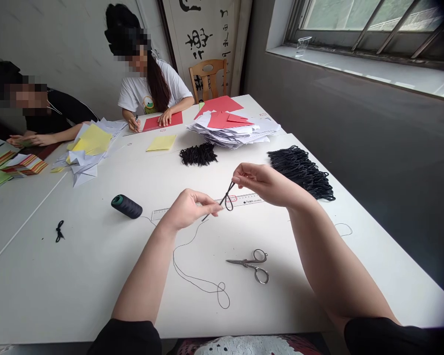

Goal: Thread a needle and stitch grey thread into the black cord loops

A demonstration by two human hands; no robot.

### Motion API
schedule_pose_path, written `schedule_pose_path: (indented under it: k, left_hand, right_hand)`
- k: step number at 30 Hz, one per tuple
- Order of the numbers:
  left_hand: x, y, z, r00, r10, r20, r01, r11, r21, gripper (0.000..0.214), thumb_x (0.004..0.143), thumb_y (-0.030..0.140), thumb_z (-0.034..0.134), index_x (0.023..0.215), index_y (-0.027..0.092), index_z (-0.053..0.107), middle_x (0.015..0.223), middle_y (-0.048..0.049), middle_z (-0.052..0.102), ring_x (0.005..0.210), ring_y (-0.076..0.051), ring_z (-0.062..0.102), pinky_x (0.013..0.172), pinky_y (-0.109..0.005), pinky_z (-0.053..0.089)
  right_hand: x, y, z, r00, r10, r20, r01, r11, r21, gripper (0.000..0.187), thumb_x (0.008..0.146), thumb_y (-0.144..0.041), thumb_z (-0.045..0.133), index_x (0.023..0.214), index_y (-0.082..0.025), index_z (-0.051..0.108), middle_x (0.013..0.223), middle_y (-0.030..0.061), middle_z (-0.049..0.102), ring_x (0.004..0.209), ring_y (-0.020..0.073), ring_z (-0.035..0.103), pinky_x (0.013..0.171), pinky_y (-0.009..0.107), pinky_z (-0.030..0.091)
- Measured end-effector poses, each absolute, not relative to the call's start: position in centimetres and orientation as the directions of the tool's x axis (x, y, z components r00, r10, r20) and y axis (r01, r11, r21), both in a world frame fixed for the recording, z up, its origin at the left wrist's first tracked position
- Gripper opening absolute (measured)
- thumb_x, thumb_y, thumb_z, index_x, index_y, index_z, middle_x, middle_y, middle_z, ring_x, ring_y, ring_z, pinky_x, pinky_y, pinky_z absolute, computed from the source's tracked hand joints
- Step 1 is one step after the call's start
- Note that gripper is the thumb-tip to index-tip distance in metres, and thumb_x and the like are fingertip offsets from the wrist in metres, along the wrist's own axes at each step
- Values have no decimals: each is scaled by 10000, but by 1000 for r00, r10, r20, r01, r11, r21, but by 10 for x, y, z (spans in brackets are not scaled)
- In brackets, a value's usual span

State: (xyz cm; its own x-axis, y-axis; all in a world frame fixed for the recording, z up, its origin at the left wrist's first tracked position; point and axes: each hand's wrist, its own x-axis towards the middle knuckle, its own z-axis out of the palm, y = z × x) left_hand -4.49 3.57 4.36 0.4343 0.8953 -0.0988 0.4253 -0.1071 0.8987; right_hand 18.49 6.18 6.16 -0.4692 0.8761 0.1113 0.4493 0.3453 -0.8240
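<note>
Slender cord of matte black fibre (227,194), slanting above a smooth white tabletop (96,286); a compact knot sits along its length, with a small teardrop-shaped loop hanging beneath. The right hand (261,181) pinches the doubled upper end; the left hand (192,209) pinches the lower part, a short straight tail projecting past the grip. Behind lies a flat, see-through plastic ruler (254,199) with printed graduations. Nearer the viewer: shiny silver metal scissors (246,263) with ring handles, and loose curls of fine dark thread (174,256). Left: a black thread spool with a green end (128,206), on its side. Right: a dense heap of looped black cords (301,172).
</note>
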Motion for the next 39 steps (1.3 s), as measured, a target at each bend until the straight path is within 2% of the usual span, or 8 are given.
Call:
schedule_pose_path:
  k: [2, 4, 7, 10, 14, 18, 26, 39]
  left_hand:
    - [-50, 39, 41, 523, 833, -180, 474, -109, 874, 193, 726, 391, 734, 781, 209, 765, 863, -71, 742, 887, -240, 666, 868, -367, 481]
    - [-52, 42, 37, 532, 829, -169, 448, -106, 888, 374, 668, 375, 788, 1008, 226, 742, 1098, -95, 705, 1069, -271, 623, 940, -396, 459]
    - [-46, 45, 31, 533, 844, -57, 239, -85, 967, 530, 704, 379, 772, 1199, 227, 657, 1298, -124, 597, 1239, -285, 517, 1020, -428, 408]
    - [-33, 44, 27, 535, 844, -41, 78, -1, 997, 340, 767, 394, 719, 1032, 182, 734, 1117, -131, 695, 1101, -270, 614, 974, -419, 445]
    - [-23, 42, 22, 353, 934, -49, 70, 26, 997, 232, 726, 393, 755, 775, 166, 764, 847, -90, 747, 918, -230, 669, 927, -377, 466]
    - [-24, 43, 20, 257, 965, -48, 42, 39, 998, 245, 693, 391, 783, 788, 165, 769, 816, -81, 745, 861, -212, 669, 900, -365, 478]
    - [-23, 39, 25, 310, 942, -130, 68, 115, 991, 274, 698, 423, 772, 745, 153, 765, 755, -88, 726, 777, -192, 659, 826, -352, 502]
    - [-26, 39, 26, 374, 894, -248, 140, 210, 968, 243, 691, 383, 777, 694, 145, 727, 722, -67, 704, 685, -138, 623, 685, -259, 475]
  right_hand:
    - [185, 59, 65, -519, 851, 80, 474, 365, -801, 323, 913, -464, 484, 862, -157, 571, 785, 41, 587, 654, 109, 475, 565, 248, 364]
    - [184, 57, 66, -566, 822, 61, 469, 382, -796, 322, 915, -458, 477, 852, -158, 574, 789, 40, 600, 659, 110, 491, 580, 250, 380]
    - [180, 56, 65, -605, 795, 42, 450, 384, -806, 296, 912, -431, 482, 838, -160, 574, 782, 36, 613, 663, 112, 508, 589, 251, 392]
    - [178, 58, 63, -603, 797, 48, 436, 379, -817, 276, 896, -407, 507, 830, -154, 597, 797, 45, 635, 682, 120, 539, 606, 257, 413]
    - [176, 61, 60, -501, 861, 86, 384, 311, -869, 380, 917, -473, 459, 910, -141, 646, 908, 79, 663, 748, 134, 591, 666, 272, 463]
    - [172, 61, 59, -473, 880, 39, 374, 240, -896, 399, 899, -496, 497, 950, -142, 672, 907, 89, 683, 784, 148, 624, 650, 263, 473]
    - [160, 60, 51, -463, 887, 1, 350, 183, -919, 219, 823, -356, 618, 780, -144, 654, 731, 43, 685, 647, 115, 607, 559, 232, 464]
    - [166, 58, 57, -493, 868, -58, 499, 228, -836, 197, 856, -301, 558, 739, -150, 606, 725, 37, 695, 638, 122, 659, 581, 236, 536]
